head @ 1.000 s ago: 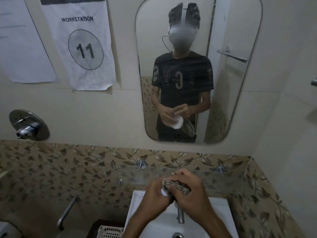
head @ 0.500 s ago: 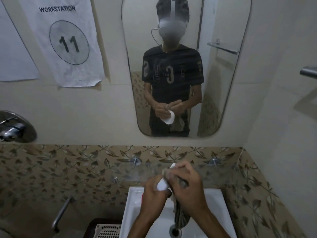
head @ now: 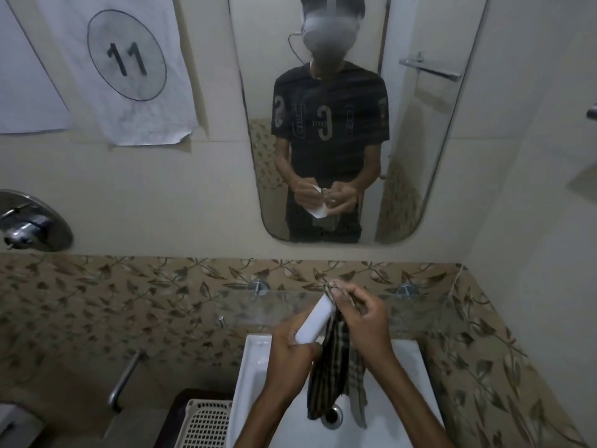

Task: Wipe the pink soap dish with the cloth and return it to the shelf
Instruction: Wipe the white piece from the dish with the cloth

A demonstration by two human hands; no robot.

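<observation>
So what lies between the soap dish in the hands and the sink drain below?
In the head view, the checked cloth hangs from the right hand beside the soap dish, which the left hand holds, draping down to the drain.

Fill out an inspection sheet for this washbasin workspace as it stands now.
Surface: white basin, dry-looking; glass shelf above it bare.
Job's things: pale soap dish held tilted over the basin; checked cloth hanging toward the drain.
Clutter: white basket left of basin.
Grips: left hand holds the dish; right hand pinches cloth against its upper end.
Cables: thin wire seen in the mirror reflection.
Surroundings: paper sign numbered 11, wall tap.
</observation>
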